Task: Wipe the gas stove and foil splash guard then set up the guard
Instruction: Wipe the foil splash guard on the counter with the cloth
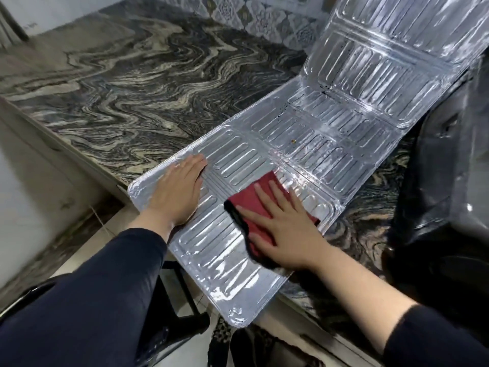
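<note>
The silver foil splash guard lies unfolded on the marbled counter, its near panel hanging over the counter's front edge and its far panel bent upward against the tiled wall. My left hand lies flat, fingers together, on the guard's near-left corner. Under my right hand, a red cloth with a dark edge is pressed flat onto the near panel, fingers spread. Small dark specks dot the middle panels. The black gas stove shows at the right edge, partly cut off.
The swirled grey and beige stone counter stretches left and back to a patterned tile wall. Below the counter edge are a tiled floor, a black metal frame and dark items.
</note>
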A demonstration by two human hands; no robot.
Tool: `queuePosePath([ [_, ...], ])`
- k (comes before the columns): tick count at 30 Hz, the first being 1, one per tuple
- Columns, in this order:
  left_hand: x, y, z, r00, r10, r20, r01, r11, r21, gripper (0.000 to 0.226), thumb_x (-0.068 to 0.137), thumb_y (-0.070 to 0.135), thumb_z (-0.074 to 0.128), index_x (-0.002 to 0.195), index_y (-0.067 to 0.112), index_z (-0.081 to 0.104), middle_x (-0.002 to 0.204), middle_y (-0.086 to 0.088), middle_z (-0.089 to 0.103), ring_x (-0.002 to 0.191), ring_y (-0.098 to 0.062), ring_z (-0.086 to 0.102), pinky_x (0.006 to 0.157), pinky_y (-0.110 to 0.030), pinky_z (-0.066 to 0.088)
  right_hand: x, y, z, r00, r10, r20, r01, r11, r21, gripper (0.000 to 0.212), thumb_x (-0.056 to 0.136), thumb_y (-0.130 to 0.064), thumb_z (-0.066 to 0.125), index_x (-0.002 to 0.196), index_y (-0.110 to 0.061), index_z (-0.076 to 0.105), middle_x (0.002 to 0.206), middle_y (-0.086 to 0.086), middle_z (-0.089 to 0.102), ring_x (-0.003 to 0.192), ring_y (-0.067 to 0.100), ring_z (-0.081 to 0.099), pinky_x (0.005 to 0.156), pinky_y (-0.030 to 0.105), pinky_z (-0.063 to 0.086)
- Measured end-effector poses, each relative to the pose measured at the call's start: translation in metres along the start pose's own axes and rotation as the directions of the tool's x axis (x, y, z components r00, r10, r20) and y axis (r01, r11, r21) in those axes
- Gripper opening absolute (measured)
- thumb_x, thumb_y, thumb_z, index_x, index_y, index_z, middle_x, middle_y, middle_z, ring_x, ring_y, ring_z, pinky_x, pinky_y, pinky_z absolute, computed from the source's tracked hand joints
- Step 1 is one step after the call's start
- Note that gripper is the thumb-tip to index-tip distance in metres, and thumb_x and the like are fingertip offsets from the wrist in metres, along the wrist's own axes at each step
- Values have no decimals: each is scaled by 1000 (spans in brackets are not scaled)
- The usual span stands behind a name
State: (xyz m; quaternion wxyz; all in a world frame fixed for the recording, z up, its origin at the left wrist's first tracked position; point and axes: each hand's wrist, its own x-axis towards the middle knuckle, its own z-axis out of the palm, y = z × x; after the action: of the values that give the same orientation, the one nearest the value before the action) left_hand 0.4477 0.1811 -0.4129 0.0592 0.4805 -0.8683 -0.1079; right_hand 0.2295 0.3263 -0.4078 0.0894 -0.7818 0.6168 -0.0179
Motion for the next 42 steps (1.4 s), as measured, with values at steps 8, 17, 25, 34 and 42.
queuePosePath([
  [8,10,22,-7,981,-145,-129,135,988,-77,43,94,12,36,136,13,43,145,-4,43,135,-23,34,113,-40,21,22,44,-12,949,312,-33,-314,947,-67,64,82,-69,5,144,-52,-1,160,-2,-8,145,33,-15,114,53,-16],
  [17,66,52,8,983,-183,-14,183,983,-21,58,99,33,24,151,14,9,161,0,5,148,-17,-3,117,-52,-2,14,-13,-2,978,162,-129,-171,983,-59,74,85,-71,24,149,-35,16,159,13,6,145,31,-20,112,55,-18],
  [25,61,46,17,985,-171,4,171,984,54,58,101,38,13,152,13,2,161,0,-6,147,-15,-8,119,-46,-4,21,-12,-3,989,40,-141,-46,998,-35,72,87,-55,37,146,-15,33,156,17,20,147,29,7,119,44,-2],
  [34,61,42,20,989,-148,-7,148,986,73,58,101,38,13,152,13,1,161,-1,-7,147,-14,-8,118,-43,-5,23,6,1,996,1,-94,2,999,34,58,94,-49,26,147,-26,28,158,10,16,146,26,15,118,39,6],
  [42,59,39,22,993,-112,-21,114,989,99,59,100,39,9,151,12,-1,160,-2,-8,147,-15,-8,117,-43,-6,73,116,-28,925,378,-47,-377,926,24,56,98,-50,19,150,-31,9,161,5,-1,148,23,1,117,38,-3],
])
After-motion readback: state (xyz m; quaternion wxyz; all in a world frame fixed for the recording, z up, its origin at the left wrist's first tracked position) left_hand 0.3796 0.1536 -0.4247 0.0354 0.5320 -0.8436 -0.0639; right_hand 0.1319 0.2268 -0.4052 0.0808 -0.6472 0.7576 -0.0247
